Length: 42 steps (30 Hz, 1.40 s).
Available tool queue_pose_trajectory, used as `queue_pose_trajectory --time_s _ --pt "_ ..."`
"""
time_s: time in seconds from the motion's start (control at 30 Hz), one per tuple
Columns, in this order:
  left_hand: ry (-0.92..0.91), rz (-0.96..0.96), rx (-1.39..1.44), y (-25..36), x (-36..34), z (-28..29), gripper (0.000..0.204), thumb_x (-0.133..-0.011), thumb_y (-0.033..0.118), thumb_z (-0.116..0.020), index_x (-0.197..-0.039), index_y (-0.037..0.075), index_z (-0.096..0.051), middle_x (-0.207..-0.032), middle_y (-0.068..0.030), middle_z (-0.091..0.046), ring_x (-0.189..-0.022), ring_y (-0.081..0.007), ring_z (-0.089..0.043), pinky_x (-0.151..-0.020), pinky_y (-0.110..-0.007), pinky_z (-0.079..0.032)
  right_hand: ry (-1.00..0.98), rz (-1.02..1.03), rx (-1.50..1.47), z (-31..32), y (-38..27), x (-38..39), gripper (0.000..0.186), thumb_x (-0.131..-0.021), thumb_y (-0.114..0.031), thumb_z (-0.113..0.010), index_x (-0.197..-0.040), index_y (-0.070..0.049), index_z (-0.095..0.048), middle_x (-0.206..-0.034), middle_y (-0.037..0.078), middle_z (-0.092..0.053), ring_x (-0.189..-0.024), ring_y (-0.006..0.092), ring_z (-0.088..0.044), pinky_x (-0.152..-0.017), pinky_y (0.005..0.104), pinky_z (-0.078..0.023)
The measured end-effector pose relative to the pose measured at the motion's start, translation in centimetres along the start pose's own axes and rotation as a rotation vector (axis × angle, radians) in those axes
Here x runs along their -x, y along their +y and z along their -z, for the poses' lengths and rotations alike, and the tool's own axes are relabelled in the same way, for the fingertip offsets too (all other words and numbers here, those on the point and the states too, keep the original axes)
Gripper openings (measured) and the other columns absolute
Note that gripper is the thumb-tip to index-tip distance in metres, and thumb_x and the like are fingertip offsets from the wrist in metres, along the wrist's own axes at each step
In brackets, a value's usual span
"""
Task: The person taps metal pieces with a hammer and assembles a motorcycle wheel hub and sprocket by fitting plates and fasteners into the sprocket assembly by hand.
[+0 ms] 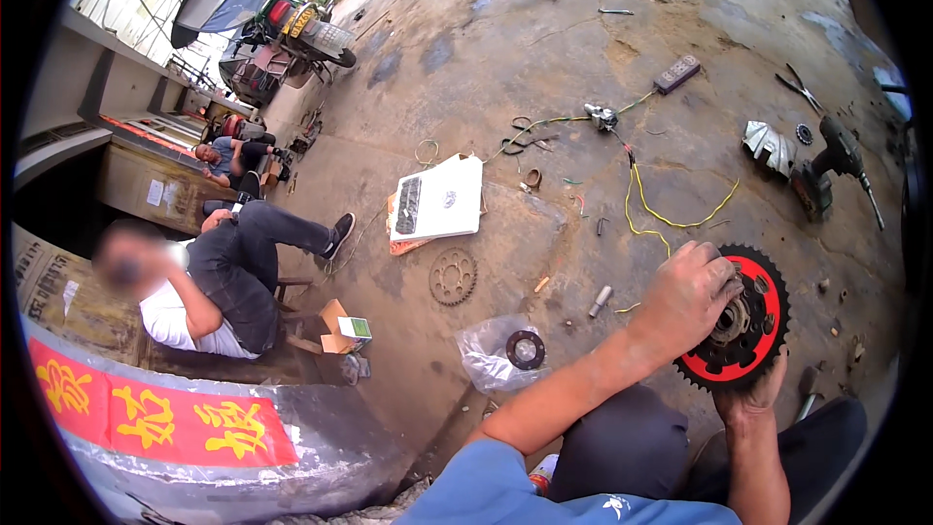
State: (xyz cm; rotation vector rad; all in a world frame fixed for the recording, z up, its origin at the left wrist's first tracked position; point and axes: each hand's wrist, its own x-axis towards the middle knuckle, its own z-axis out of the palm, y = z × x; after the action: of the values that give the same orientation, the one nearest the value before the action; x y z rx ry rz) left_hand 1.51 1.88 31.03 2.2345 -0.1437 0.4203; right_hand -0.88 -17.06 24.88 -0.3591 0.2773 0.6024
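One toothed wheel (754, 338), black at the rim with a red face, was held up on the near right, just beyond the worker's two dark-trousered knees. It sat between the two hands, and both were on it: the left hand (688, 294) reached over the wheel's left part with its fingers bent at the hub, while the right hand (758, 389) gripped the lower rim from beneath (I could not see all of its fingers).

A second toothed ring (466, 290), bare and dull, lay flat on the ground well to the left. Nearer, one clear plastic bag (476, 360) lay with one dark round disc (513, 350) on it.

To the right, beyond the wheel, I counted one power drill (836, 160), one pair of pliers (802, 87), one small dark cog (804, 134) and one silver casing (770, 149). Yellow wire (671, 222) curved across the middle ground, and one power strip (677, 74) lay farther off.

On the left, one white flat box (442, 199) rested near one open carton (345, 331). Two people sat along that side, and two sandalled feet stood at the far edge.
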Motion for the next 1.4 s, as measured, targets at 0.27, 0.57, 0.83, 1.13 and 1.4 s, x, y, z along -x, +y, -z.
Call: queue_pose_trajectory --time_s 0.27,0.57,0.83,1.13,1.4 --pt "-0.056 -0.027 0.015 -0.1 -0.5 0.3 0.015 -0.091 0.011 -0.074 -0.102 0.002 -0.07 -0.097 -0.0145 -0.064 -0.094 -0.0373 -0.062 -0.081 -0.047 -0.052 0.057 0.008 -0.011 -0.4 -0.1 -0.2 0.059 -0.107 -0.048 -0.044 -0.146 -0.006 -0.057 -0.147 0.009 -0.062 -0.135 0.0285 -0.058 -0.117 0.0467 -0.045" --pt "-0.01 -0.027 0.044 0.1 -0.3 -0.8 0.019 -0.089 0.014 -0.078 -0.101 0.001 -0.072 -0.092 -0.017 -0.065 -0.089 -0.0401 -0.063 -0.078 -0.049 -0.052 0.041 0.004 0.006 0.4 -0.5 0.3 0.06 -0.106 -0.05 -0.045 -0.147 -0.008 -0.057 -0.148 0.009 -0.06 -0.136 0.0287 -0.057 -0.117 0.0476 -0.045" --pt "-0.044 -0.045 -0.05 -0.4 -1.0 1.7 0.016 -0.084 0.007 -0.08 -0.099 0.003 -0.078 -0.098 -0.014 -0.073 -0.092 -0.0318 -0.07 -0.081 -0.04 -0.057 0.089 -0.091 -0.055 -1.5 -0.1 -0.6 0.058 -0.109 -0.046 -0.043 -0.151 -0.006 -0.052 -0.15 0.013 -0.059 -0.136 0.0306 -0.058 -0.12 0.0508 -0.044" --pt "-0.162 -0.146 -0.097 -0.6 -2.0 0.3 0.019 -0.083 0.002 -0.08 -0.102 0.004 -0.079 -0.105 -0.0108 -0.075 -0.094 -0.0249 -0.072 -0.079 -0.035 -0.057 0.088 -0.086 -0.066 -1.1 -0.9 -0.3 0.057 -0.11 -0.044 -0.042 -0.15 -0.004 -0.052 -0.147 0.015 -0.06 -0.135 0.0316 -0.06 -0.118 0.0527 -0.047" --pt "-0.005 0.04 0.052 -0.2 -1.2 0.3 0.022 -0.078 0.005 -0.086 -0.099 0.004 -0.079 -0.091 -0.0116 -0.072 -0.08 -0.0269 -0.069 -0.073 -0.036 -0.057 0.104 -0.074 -0.072 0.4 -0.9 0.1 0.065 -0.108 -0.051 -0.038 -0.155 -0.007 -0.048 -0.154 0.016 -0.055 -0.139 0.0337 -0.056 -0.119 0.0549 -0.044"
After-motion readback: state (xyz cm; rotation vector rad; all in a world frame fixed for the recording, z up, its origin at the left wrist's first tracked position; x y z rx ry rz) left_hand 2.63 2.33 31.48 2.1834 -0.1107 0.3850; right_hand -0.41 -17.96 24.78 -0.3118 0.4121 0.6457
